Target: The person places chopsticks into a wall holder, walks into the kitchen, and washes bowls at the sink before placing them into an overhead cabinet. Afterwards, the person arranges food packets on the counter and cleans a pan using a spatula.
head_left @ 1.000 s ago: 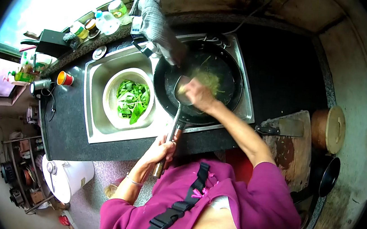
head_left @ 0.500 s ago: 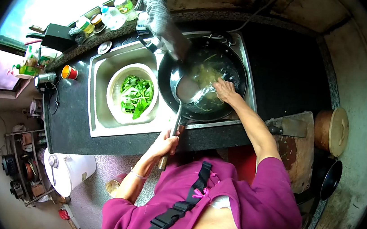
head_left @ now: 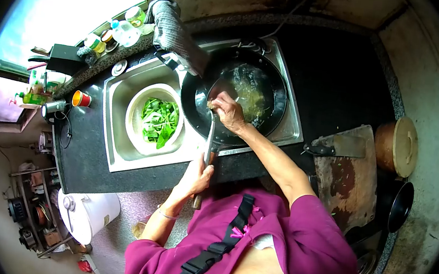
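Note:
My left hand (head_left: 197, 176) is wrapped round the handle of a long ladle (head_left: 209, 140), whose head is over the left part of a black wok (head_left: 273, 116). The wok sits over the right sink basin and holds water with pale green scraps (head_left: 255, 101). Above the ladle's head is my right hand (head_left: 228, 112), its fingers bent together at the ladle; whatever they hold is too small to make out. Left of the wok, a white colander (head_left: 134, 114) in the left basin holds cut green leaves (head_left: 159, 122).
A cleaver (head_left: 349, 147) lies on a worn cutting board (head_left: 352, 187) at the right, beside a lidded wooden pot (head_left: 403, 147). An orange cup (head_left: 81, 99) stands on the left counter. A cloth-covered tap (head_left: 174, 34) rises behind the basins.
My right hand went from the ladle to the wok's right side, touching the water, and is now back at the ladle's head. My left hand keeps its hold on the handle.

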`<state>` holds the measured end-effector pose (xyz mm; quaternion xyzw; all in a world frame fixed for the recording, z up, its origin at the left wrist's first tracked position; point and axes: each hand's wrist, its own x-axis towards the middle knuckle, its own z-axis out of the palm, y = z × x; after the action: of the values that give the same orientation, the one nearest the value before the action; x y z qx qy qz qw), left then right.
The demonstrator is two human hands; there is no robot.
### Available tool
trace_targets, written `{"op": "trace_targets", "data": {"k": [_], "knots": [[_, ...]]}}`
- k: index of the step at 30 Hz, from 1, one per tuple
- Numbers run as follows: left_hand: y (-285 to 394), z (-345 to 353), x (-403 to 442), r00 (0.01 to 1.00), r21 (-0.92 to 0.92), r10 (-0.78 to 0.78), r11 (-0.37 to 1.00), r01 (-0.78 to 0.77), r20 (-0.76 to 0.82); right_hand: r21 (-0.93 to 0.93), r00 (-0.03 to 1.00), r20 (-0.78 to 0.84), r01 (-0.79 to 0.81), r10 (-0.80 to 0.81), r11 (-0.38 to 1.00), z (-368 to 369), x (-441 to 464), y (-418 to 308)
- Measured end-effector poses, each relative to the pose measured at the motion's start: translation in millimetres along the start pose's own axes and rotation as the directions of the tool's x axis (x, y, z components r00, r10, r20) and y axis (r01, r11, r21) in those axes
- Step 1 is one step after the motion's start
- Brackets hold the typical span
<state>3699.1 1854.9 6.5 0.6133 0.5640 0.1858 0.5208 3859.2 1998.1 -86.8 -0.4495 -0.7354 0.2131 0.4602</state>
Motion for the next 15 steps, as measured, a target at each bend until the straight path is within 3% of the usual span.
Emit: {"op": "trace_targets", "data": {"k": [1, 3, 5, 8, 9, 10, 11, 13, 15], "knots": [[0.8, -2.4, -0.3, 0.998, 0.127, 0.062, 0.990, -0.061, -0.006, 0.000, 1.000, -0.003, 0.001, -0.001, 1.000, -4.1, -1.1, 6.3], [-6.6, 0.0, -3.5, 1.000, 0.063, -0.025, 0.998, 0.025, 0.011, -0.238, 0.932, 0.302, 0.277, -0.200, 0.931, -19.0, -4.6, 24.7], [-33.5, 11.1, -1.5, 0.950, 0.153, 0.267, 0.958, -0.243, -0.163, -0.376, 0.896, 0.366, 0.390, -0.252, 0.840, -50.1, 8.7, 18.1], [-18.4, 4.4, -3.3, 0.991, 0.091, 0.031, 0.996, -0.019, -0.133, -0.533, 0.972, 0.233, 0.114, 0.015, 0.838, -70.6, 23.5, 25.4], [-14.8, 0.4, -2.7, 0.991, 0.057, -0.079, 0.995, 0.085, -0.110, -0.390, 0.989, 0.104, -0.058, 0.107, 0.919, -76.0, 26.8, 29.8], [-10.2, -2.6, -4.1, 0.982, 0.092, 0.038, 0.996, -0.021, -0.183, -0.210, 0.975, -0.005, -0.217, 0.221, 0.953, -80.2, 27.7, 32.4], [-4.9, -7.8, -5.5, 0.964, 0.263, 0.161, 0.959, -0.102, -0.213, -0.208, 0.977, 0.000, -0.210, 0.215, 0.955, -83.3, 25.4, 37.3], [-18.9, -11.9, -4.9, 0.908, 0.364, 0.293, 0.915, -0.174, -0.301, 0.076, 0.918, -0.206, -0.332, 0.340, 0.940, -90.5, 25.0, 38.8], [-37.9, -18.6, -1.5, 0.909, 0.468, 0.294, 0.874, -0.131, -0.295, 0.242, 0.881, -0.272, -0.327, 0.387, 0.914, -98.0, 26.7, 32.2]]}}
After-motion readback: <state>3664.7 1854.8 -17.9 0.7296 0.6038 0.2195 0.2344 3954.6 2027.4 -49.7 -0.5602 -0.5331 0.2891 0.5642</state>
